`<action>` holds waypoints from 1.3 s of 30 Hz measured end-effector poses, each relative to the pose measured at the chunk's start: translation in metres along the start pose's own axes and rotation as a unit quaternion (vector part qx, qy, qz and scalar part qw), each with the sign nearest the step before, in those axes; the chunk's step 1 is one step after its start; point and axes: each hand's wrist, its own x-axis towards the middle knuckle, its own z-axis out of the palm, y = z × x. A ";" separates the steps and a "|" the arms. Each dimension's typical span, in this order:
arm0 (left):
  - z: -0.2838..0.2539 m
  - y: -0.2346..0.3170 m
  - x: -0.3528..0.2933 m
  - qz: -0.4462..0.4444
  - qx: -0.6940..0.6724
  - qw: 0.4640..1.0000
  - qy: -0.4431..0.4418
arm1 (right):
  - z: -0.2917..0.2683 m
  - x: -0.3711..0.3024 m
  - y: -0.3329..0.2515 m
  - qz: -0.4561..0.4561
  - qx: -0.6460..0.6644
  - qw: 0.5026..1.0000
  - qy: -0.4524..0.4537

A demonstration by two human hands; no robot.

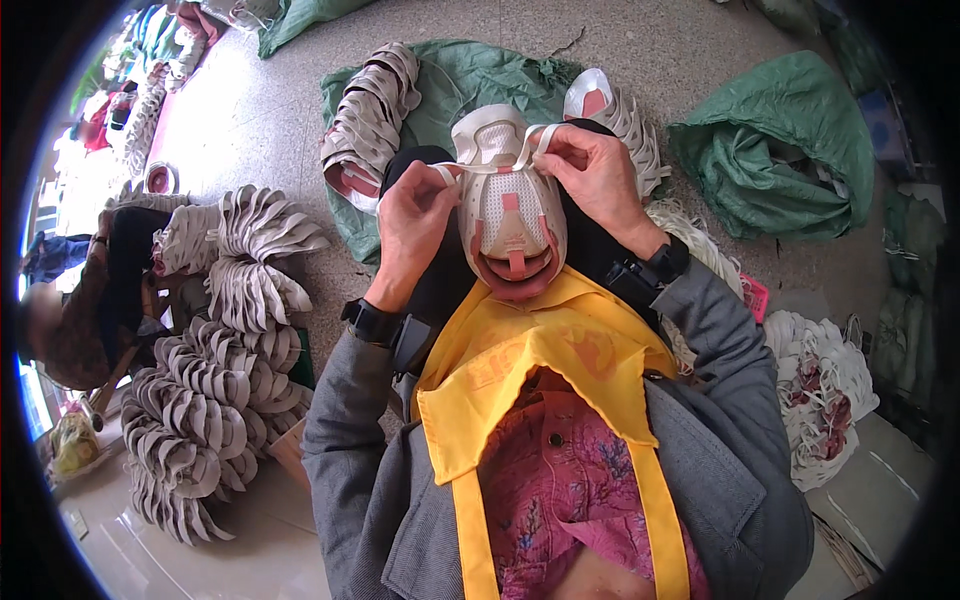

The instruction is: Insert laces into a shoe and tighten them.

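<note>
Speckled stone floor (pixel 640 60) carries the stock: fanned rows of grey shoe pieces (pixel 215 400) to my left, a shorter stack (pixel 370 110) on a green sack (pixel 480 80) ahead, a second green sack (pixel 780 160) to the right, and a heap of white-and-pink pieces (pixel 825 390) beside my right elbow. Another person (pixel 70 310) sits at the far left.

I hold the white-and-pink shoe upper (pixel 508 215) in my lap above the yellow apron (pixel 540 350), toe end away from me, opening toward me. This puts the lace area level with both hands and keeps the tongue in view.

My left hand (pixel 412 225) has its grip closed on the white lace (pixel 470 168) at the left edge of the upper, fingers pinched together. My right hand (pixel 592 170) likewise pinches the lace near the top right, thumb and forefinger pressed shut, with a loop standing up between them. The lace runs taut across the upper between the two hands, so tension appears shared evenly. I cannot tell which eyelets it passes through.
</note>
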 end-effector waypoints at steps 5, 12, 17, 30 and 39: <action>0.001 0.006 0.000 -0.025 -0.003 1.000 -0.012 | 0.001 0.002 -0.009 -0.037 -0.093 0.995 -0.011; 0.006 0.003 0.008 0.005 -0.072 0.997 0.009 | 0.003 0.012 -0.021 -0.136 -0.215 0.966 -0.047; 0.012 0.000 0.011 0.002 -0.168 0.986 0.000 | 0.004 0.010 -0.013 -0.042 -0.127 0.990 -0.038; 0.023 0.000 0.019 0.015 -0.177 0.984 0.002 | 0.007 0.006 -0.007 -0.033 -0.099 0.994 -0.025; 0.021 0.004 0.022 0.040 -0.041 0.998 0.019 | 0.010 0.005 -0.005 -0.052 -0.060 0.997 0.000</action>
